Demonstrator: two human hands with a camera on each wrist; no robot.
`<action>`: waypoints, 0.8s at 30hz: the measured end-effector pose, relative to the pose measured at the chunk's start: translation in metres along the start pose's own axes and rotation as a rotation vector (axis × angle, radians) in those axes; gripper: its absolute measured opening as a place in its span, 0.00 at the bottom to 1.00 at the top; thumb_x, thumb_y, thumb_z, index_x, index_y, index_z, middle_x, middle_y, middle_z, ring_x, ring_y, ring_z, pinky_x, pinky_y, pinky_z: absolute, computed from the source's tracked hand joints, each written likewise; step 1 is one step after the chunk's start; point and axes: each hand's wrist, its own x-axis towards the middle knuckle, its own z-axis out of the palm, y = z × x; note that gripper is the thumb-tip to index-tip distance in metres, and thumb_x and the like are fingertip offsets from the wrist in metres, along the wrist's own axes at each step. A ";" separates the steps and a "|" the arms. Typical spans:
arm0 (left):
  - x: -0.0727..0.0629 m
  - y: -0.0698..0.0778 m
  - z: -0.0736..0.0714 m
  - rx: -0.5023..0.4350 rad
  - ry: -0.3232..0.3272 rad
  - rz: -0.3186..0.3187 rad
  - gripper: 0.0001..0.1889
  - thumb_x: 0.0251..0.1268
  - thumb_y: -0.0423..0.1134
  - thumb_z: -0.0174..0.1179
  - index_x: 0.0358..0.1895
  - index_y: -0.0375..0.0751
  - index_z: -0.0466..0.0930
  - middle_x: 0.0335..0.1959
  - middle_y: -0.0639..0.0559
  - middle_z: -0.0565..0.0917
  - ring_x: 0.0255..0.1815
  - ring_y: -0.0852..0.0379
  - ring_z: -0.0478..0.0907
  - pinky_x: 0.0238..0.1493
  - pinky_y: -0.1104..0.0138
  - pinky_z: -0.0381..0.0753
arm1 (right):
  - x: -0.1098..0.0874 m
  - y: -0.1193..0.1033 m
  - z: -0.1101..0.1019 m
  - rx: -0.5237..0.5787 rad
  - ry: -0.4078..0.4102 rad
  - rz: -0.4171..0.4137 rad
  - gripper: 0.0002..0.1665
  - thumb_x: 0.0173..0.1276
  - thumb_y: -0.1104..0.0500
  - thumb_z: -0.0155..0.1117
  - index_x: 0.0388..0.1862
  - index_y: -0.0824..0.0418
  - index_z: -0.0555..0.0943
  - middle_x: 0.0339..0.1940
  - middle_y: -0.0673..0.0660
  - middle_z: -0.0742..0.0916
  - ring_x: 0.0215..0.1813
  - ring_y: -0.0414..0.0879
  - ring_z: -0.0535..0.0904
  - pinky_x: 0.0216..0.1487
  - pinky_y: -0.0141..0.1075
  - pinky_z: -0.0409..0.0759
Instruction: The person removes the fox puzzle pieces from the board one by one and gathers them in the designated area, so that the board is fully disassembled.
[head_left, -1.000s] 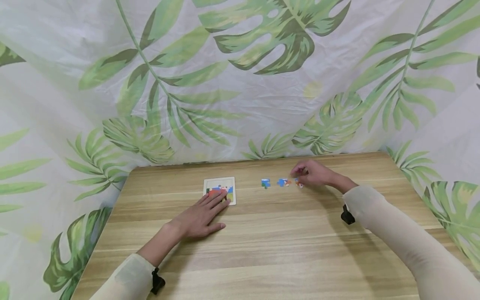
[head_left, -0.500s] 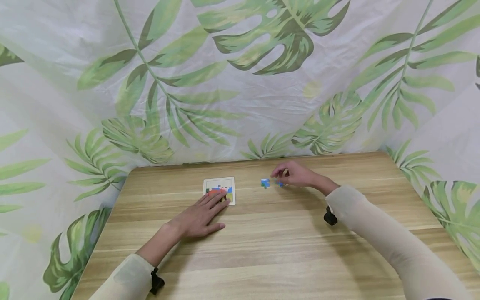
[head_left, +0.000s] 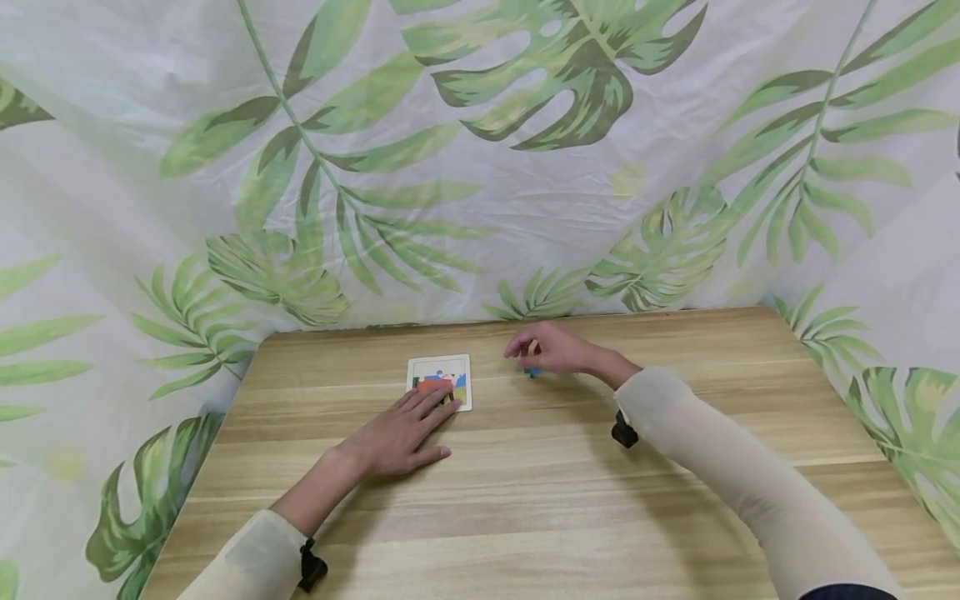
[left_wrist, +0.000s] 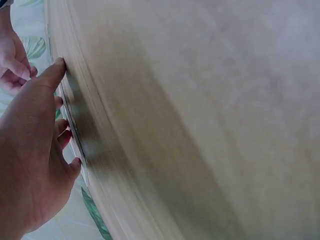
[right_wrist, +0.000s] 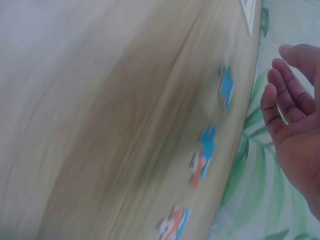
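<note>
My left hand (head_left: 397, 433) lies palm down on the table, fingertips resting over the lower part of a small white-framed picture puzzle (head_left: 462, 362). Its thumb stretches out to the side. Fingers bent, my right hand (head_left: 558, 346) hovers above the table right of the frame. Beneath it a blue-and-green puzzle piece (right_wrist: 226, 86) lies partly hidden in the head view. The right wrist view also shows a blue-and-orange puzzle piece (right_wrist: 204, 152) and an orange-and-blue puzzle piece (right_wrist: 176, 223) on the wood. Whether the right fingertips pinch anything is unclear.
The pieces and frame sit near the far edge of the wooden table (head_left: 480, 517). Behind it hangs a leaf-patterned cloth (head_left: 525, 225). Dark wrist devices are worn at both sleeves.
My right hand has moved left above the row of pieces, from the rightmost one to the blue-and-green one nearest the frame. The left hand has stayed on the puzzle.
</note>
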 end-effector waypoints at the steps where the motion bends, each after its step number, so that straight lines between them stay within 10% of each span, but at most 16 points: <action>1: 0.000 0.000 0.000 0.001 -0.005 -0.004 0.39 0.84 0.61 0.49 0.87 0.46 0.54 0.88 0.42 0.49 0.88 0.40 0.48 0.83 0.40 0.55 | 0.003 -0.002 0.002 -0.006 -0.005 -0.005 0.14 0.73 0.69 0.68 0.55 0.67 0.88 0.52 0.63 0.91 0.50 0.48 0.85 0.50 0.39 0.86; 24: -0.017 0.001 -0.002 0.043 -0.024 0.001 0.37 0.85 0.59 0.47 0.86 0.45 0.55 0.88 0.42 0.52 0.87 0.44 0.51 0.85 0.44 0.53 | 0.069 -0.033 0.044 -0.049 -0.074 -0.073 0.15 0.76 0.65 0.66 0.58 0.69 0.87 0.51 0.62 0.91 0.52 0.47 0.86 0.57 0.34 0.84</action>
